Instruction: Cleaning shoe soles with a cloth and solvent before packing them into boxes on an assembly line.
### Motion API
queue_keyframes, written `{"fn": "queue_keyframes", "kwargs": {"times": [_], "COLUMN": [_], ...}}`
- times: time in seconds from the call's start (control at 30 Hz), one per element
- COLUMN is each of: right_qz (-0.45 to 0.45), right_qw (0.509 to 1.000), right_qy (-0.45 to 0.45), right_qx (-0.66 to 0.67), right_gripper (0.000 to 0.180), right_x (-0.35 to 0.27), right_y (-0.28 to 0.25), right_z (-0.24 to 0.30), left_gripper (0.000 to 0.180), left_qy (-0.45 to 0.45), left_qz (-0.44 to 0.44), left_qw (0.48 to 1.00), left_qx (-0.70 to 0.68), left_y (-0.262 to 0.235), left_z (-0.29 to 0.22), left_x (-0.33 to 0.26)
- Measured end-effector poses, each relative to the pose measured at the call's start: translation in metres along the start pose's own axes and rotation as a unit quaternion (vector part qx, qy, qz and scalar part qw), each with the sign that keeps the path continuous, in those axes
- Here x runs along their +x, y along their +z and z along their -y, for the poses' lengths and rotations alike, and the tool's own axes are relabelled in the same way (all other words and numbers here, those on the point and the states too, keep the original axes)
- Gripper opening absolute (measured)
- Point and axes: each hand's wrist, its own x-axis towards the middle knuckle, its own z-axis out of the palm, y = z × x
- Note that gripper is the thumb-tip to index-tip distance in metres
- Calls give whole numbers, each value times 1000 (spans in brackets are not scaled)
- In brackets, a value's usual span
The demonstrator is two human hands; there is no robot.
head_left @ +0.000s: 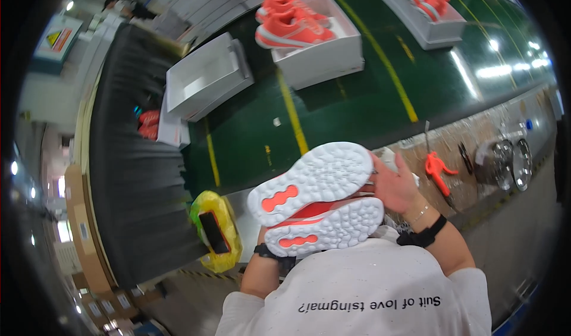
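Note:
A pair of coral sneakers is up in front of my chest, white knobbly soles turned toward the view: an upper sneaker and a lower sneaker, side by side. At their right end, my right hand grips the pair, its fingers reaching between and behind the soles and its thumb pointing up. My left forearm rises to the left end of the lower sneaker. Behind the shoes my left hand is hidden, so its fingers do not show.
A green conveyor belt carries an open white shoebox, a shoebox topped with coral sneakers and another shoebox farther right. A phone lies on yellow plastic at left. On the right ledge are an orange-handled tool and metal bowls.

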Motion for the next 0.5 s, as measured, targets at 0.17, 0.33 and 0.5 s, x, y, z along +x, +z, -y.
{"fn": "queue_keyframes", "kwargs": {"times": [0.17,0.33,0.5], "right_qz": [-28,-28,-42], "right_qw": [999,998,998], "right_qy": [-16,-37,-44], "right_qx": [-12,28,14], "right_gripper": [78,75,75], "right_x": [-4,-4,0], "right_y": [1,-3,-1], "right_z": [-4,-6,-10], "left_gripper": [50,50,50], "left_qy": [87,136,147], "left_qz": [-14,-3,11], "left_qw": [996,990,987], "left_qx": [-26,-45,-63], "left_y": [-7,-11,-15], "left_z": [-6,-14,-23], "left_x": [-7,-4,6]}}
